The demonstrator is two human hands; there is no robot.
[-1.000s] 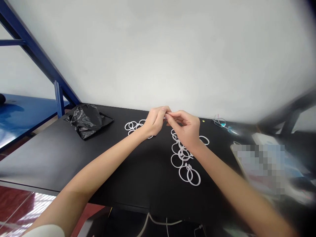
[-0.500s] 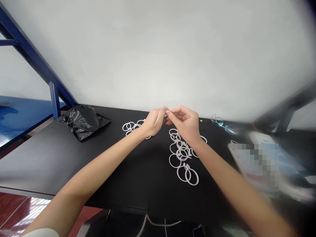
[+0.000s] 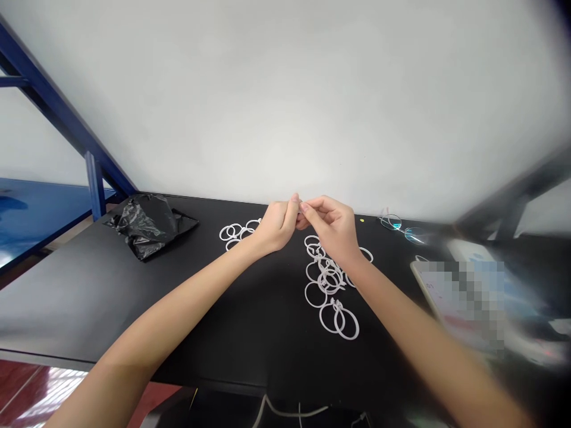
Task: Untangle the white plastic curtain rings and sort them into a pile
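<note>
My left hand (image 3: 279,224) and my right hand (image 3: 333,224) meet above the back part of the black table, fingertips pressed together. Between them a small whitish bit shows; the fingers hide nearly all of it, so its kind cannot be told. Below and beside my right hand lies a loose pile of white plastic rings (image 3: 316,295), each with a small knob or clip on its rim. A smaller group of similar white rings (image 3: 228,233) lies just left of my left hand, partly covered by it.
A crumpled black plastic bag (image 3: 149,229) lies at the left on the black table (image 3: 214,333). Eyeglasses (image 3: 391,222) rest by the wall at the right, with a phone-like device (image 3: 439,291), partly pixelated, nearer. A blue metal frame (image 3: 93,184) rises at the left. Cables hang below the front edge.
Both hands stay joined at nearly the same spot, with small finger shifts; my left hand has turned slightly and its thumb stands more upright. The view has tilted a little. The rings lie unchanged.
</note>
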